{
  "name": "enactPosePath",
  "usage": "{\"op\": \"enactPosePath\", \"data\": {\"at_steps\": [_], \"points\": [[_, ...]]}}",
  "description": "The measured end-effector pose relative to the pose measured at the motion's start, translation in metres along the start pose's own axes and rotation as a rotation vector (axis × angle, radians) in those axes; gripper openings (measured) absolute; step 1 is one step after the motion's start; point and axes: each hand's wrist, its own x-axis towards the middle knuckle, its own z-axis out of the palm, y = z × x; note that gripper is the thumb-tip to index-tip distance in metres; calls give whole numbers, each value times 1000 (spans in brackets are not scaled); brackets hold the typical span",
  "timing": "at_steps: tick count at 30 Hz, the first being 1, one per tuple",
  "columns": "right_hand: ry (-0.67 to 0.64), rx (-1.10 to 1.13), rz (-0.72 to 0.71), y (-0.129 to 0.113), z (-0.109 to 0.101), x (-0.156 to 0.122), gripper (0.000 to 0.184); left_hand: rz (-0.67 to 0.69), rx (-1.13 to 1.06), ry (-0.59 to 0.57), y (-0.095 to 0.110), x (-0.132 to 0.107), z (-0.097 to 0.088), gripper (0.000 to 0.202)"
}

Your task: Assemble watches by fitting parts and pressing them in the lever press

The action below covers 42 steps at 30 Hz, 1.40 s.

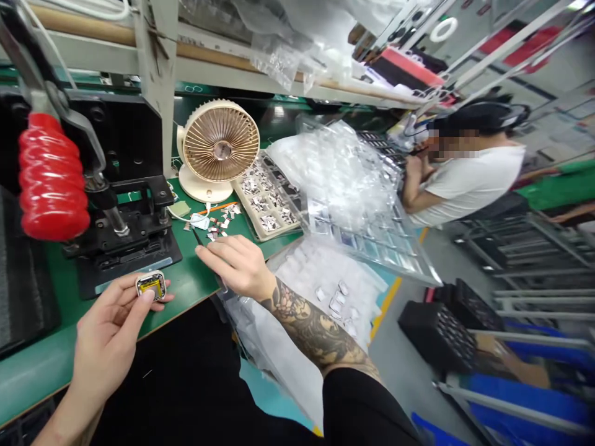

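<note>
Head camera looks down on two hands of one person. The left hand (109, 334) holds one small square watch-like casing (151, 286) between thumb and fingers, pinched at its edges, and the casing is held in the air above the green workbench (186, 291). A yellow part (151, 287) sits inside this casing, but the thumb covers a little of it and I cannot make out its details. The right hand (237, 266) is curled and closed around one thin dark tool (198, 236). The fingers hide most of this tool, so only its tip shows, and I cannot tell exactly what kind it is.

Just beyond the left hand stands one black hand press (118, 223) with one red spiral handle grip (53, 179), cut off by the left edge. Just past the tool tip lie loose small metal pieces (220, 222), roughly a dozen, too small to count exactly. Farther beyond the right hand are one cream fan (220, 148) and one tray of small parts (267, 198). To the right of the right hand lie one clear plastic tray (367, 241) and one white bag (325, 297) with about seven pieces. One co-worker (469, 173) sits well apart, to the right.
</note>
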Motion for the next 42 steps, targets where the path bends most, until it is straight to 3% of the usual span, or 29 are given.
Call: {"op": "enactPosePath", "data": {"at_steps": [4,6,8,11,14,17,21,23,26,28,30,33,37,42], "points": [[-186,-139,-109,5,5,-9,26,22,152,-87,-5,4,1,45],[-182,-166,-109,11,4,-10,27,45,195,-75,-12,4,0,45],[-91,-184,25,21,-2,-14,31,84,217,-32,-19,3,-1,43],[17,-289,400,44,-17,-25,40,130,244,16,-26,-1,-3,39],[-191,-420,653,72,-31,-29,46,154,278,-6,-27,-1,-4,37],[-383,-435,698,94,-36,-24,43,171,323,-24,-26,-1,-4,37],[-377,-431,697,102,-33,-16,37,173,300,-32,-23,-2,-2,33],[-268,-448,692,96,-30,-16,38,190,281,-36,-20,-2,-2,30],[49,-379,611,76,-26,-15,31,250,339,-29,-13,0,-1,20],[226,-237,549,56,-24,-11,25,304,379,-27,-8,2,0,14],[310,-47,501,32,-21,-3,23,346,381,-35,-5,4,2,13],[292,316,417,-4,-16,14,25,369,377,-51,-4,6,3,15],[167,740,339,-36,-9,33,23,387,400,-58,-3,6,5,17],[29,780,269,-44,2,39,16,418,427,-49,-2,6,6,15]]}}
